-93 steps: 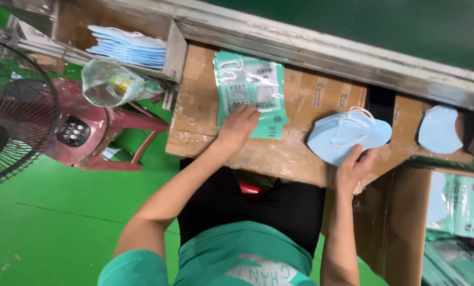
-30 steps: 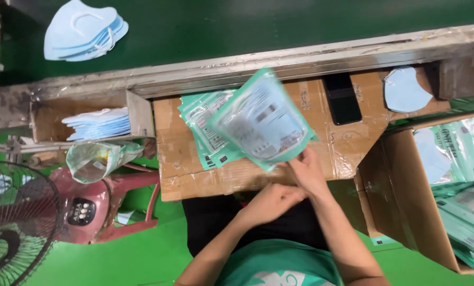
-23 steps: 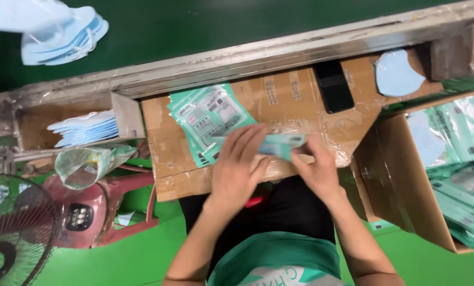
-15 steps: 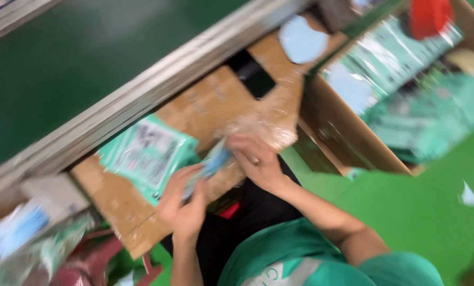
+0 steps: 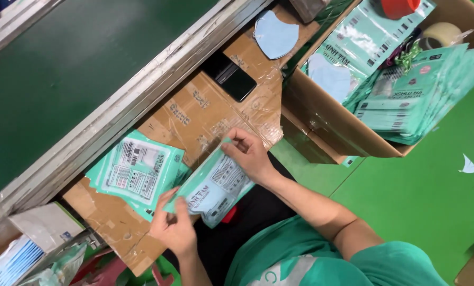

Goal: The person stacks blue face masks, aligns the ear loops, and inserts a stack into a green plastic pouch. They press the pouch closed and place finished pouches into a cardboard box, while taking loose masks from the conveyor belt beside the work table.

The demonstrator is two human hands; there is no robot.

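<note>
- The person wears a green short-sleeved shirt [image 5: 322,259] made of soft cloth.
- The shirt has pale letters on the front, near the bottom edge of the view.
- The sleeve ends above the elbow.
- Both arms are bare below the sleeve.
- The left hand [image 5: 176,230] and the right hand [image 5: 250,153] wear no gloves.
- Dark trousers [image 5: 247,222] cover the lap.

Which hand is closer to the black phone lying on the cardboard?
Right. The right hand pinches the teal packet's upper end, just below the black phone. The left hand grips the packet's lower end, farther down, near the stack of flat packets.
</note>
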